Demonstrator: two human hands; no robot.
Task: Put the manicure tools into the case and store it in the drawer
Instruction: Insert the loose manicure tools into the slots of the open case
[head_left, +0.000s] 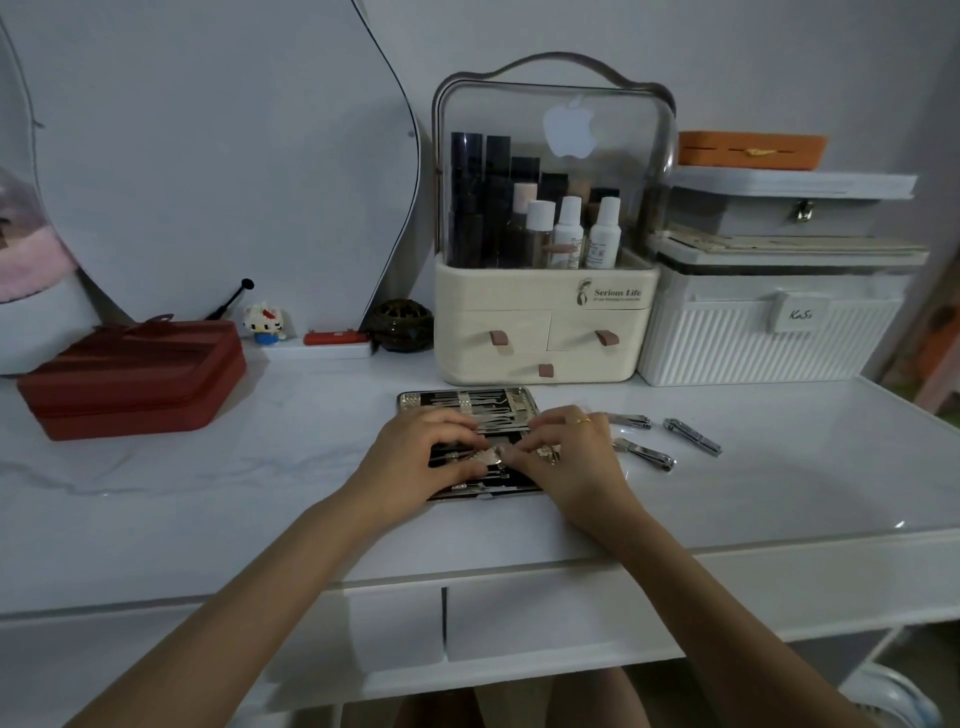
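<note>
**Both hands at work over the open manicure case**

Head view: An open manicure case is seen lying flat on the white tabletop, near the front edge and a little right of centre. Its far half is lined with metal tools held under straps; its near half is largely covered by the two hands. The left hand is laid palm-down on the near half, fingers curled and brought together toward the middle. The right hand, on which a ring is worn, is placed beside it, its fingertips meeting those of the left over a small metal tool at the case's centre. The tool appears to be pinched between the two hands, though which fingers actually grip it cannot be told.

Three nail clippers are left loose on the tabletop just to the right of the case, apart from one another. Below the tabletop edge, two closed drawer fronts are visible between the forearms.

Farther back, a cream cosmetics organiser is stood behind the case, a white ribbed box to its right, and a red zip case at far left.
</note>
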